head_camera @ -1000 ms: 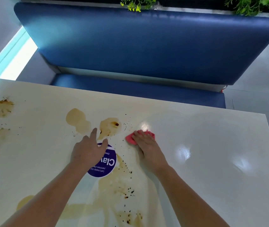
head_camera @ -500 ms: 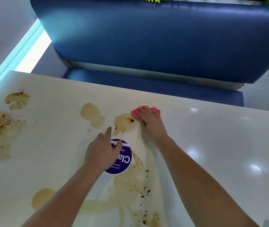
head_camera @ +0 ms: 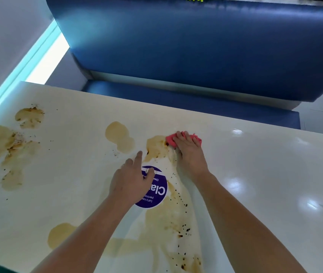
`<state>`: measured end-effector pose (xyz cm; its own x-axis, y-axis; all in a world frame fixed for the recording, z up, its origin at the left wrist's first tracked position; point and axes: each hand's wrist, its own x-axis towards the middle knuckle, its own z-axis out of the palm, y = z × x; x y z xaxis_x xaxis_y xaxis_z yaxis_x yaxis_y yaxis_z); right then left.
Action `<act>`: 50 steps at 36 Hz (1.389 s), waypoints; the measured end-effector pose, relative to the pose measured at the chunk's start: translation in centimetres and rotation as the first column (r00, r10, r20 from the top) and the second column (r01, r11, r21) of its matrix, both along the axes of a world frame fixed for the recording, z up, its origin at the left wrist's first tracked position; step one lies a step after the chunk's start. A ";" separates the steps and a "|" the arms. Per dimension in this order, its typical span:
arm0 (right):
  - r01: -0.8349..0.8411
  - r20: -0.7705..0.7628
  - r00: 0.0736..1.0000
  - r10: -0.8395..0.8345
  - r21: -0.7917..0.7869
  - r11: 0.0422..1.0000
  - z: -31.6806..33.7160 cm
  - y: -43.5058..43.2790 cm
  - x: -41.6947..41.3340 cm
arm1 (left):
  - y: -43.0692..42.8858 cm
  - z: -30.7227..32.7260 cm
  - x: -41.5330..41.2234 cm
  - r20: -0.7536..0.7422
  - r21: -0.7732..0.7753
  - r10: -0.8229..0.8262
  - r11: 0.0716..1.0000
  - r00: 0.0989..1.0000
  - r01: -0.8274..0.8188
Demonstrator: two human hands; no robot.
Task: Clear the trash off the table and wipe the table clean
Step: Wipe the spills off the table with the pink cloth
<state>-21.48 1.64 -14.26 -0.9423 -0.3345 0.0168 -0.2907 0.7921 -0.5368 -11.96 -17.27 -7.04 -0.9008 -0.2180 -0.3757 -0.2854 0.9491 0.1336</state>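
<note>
While brown spills (head_camera: 119, 134) blot the glossy cream desk (head_camera: 265, 174), the right hand (head_camera: 189, 152) presses a pink wiping cloth (head_camera: 197, 138) flat at one stain's edge.
Its fingers (head_camera: 177, 139) lie straight atop the cloth; the left hand (head_camera: 131, 181), fingers loosely spread and holding nothing, rests on a round purple sticker (head_camera: 156, 197) nearby.

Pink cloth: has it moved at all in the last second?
Yes. Measured against the purple sticker, the pink cloth under the right hand has slid away from the person, toward the blue bench, reaching the brown stain.
</note>
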 end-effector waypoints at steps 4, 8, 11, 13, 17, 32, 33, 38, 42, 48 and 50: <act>0.010 0.014 1.000 -0.011 0.043 0.999 0.0 -2.6 -1.4 | -0.1 -0.1 0.2 -0.013 0.015 -0.001 1.000 1.000 0.001; -0.183 0.058 0.982 0.181 0.016 0.983 0.0 -2.1 1.2 | -0.6 0.0 0.5 -0.009 0.047 0.005 0.999 1.000 -0.005; -0.258 0.085 0.963 0.254 0.038 0.965 0.0 -1.3 4.4 | -1.0 0.3 0.6 -0.007 0.075 0.010 0.997 1.000 -0.009; -0.284 0.092 0.956 0.278 0.067 0.956 0.0 -0.9 4.9 | -1.1 0.5 0.6 -0.002 0.089 0.018 0.996 1.000 -0.018; -0.217 0.039 0.976 0.214 0.109 0.970 0.6 -1.9 2.1 | -1.0 0.6 0.6 -0.009 0.102 0.007 0.995 1.000 -0.006; -0.036 -0.011 0.999 0.036 0.015 0.999 -0.5 -3.4 2.0 | -5.9 0.0 2.5 -0.133 0.190 0.097 0.979 0.986 -0.071; 0.022 -0.011 1.000 -0.022 0.014 1.000 -0.2 -4.3 1.0 | -6.1 -0.3 2.8 -0.109 0.166 0.098 0.983 0.989 -0.080; -0.011 -0.008 1.000 0.011 0.035 0.999 0.2 -7.5 -2.2 | -5.9 -1.9 4.1 -0.062 0.112 0.049 0.993 0.997 -0.042; -0.212 0.046 0.976 0.212 -0.017 0.977 -0.3 -7.5 -1.9 | -5.8 -2.0 3.8 -0.079 0.136 0.083 0.988 0.993 -0.072; -0.462 0.049 0.884 0.465 -0.065 0.885 -0.4 -6.1 -1.9 | -5.1 -1.8 3.5 -0.046 0.093 0.026 0.995 0.999 -0.021; -0.517 0.052 0.854 0.518 -0.040 0.855 -0.5 -5.6 -2.0 | -4.8 -1.8 3.6 -0.035 0.082 0.005 0.997 0.999 -0.002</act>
